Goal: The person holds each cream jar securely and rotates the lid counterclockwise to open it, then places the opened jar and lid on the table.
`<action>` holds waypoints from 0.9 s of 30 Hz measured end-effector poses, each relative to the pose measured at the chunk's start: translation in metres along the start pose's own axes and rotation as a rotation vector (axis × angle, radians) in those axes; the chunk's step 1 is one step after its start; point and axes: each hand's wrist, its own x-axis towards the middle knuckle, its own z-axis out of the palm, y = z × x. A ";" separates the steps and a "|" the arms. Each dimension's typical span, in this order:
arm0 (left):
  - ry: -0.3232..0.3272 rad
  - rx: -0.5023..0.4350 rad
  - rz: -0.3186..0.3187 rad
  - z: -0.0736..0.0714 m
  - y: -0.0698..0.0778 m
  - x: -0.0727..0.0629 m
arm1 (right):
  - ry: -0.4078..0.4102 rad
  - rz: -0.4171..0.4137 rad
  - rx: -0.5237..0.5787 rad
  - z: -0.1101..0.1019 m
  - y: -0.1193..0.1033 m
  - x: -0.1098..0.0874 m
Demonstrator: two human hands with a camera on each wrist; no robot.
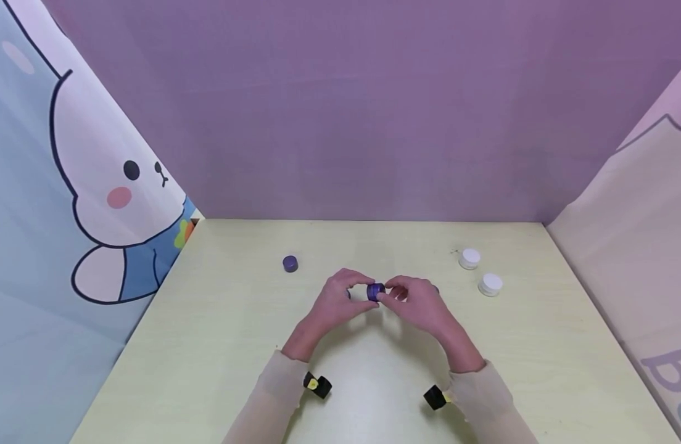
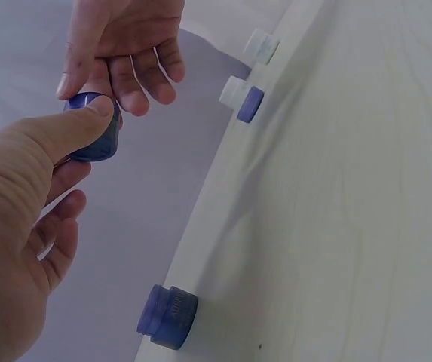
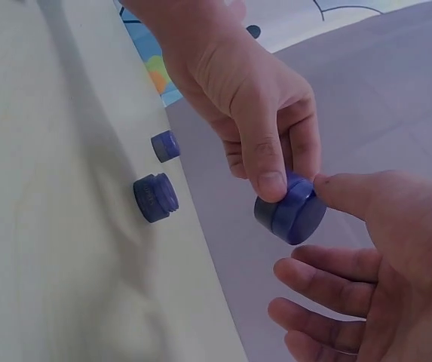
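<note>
In front of me, above the table, my left hand (image 1: 340,300) pinches a small dark blue-purple jar (image 3: 274,215) between thumb and fingers. The thumb of my right hand (image 1: 420,302) touches the rim of the jar's lid (image 3: 306,222), with the index finger at the opposite edge. Its other fingers spread loosely. Beyond my left hand stands a lidless purple jar (image 2: 174,317), neck showing, mostly hidden in the head view. A round purple lid (image 1: 290,264) lies farther left. Behind my right hand is another purple lid (image 2: 250,104), barely visible from the head.
Two white lidded jars (image 1: 469,258) (image 1: 490,284) stand to the right on the pale wooden table (image 1: 235,320). A purple backdrop (image 1: 340,111) rises at the table's far edge, with printed cloths on both sides.
</note>
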 end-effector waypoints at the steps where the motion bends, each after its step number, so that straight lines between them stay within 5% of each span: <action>1: -0.001 0.002 0.002 0.000 0.000 0.000 | 0.001 0.000 -0.001 0.000 0.000 0.000; 14: -0.011 -0.001 0.027 0.003 0.003 -0.002 | -0.002 0.010 0.036 0.002 0.001 0.000; 27: -0.036 -0.142 0.020 0.004 -0.002 0.000 | 0.008 0.028 0.285 -0.003 0.003 0.001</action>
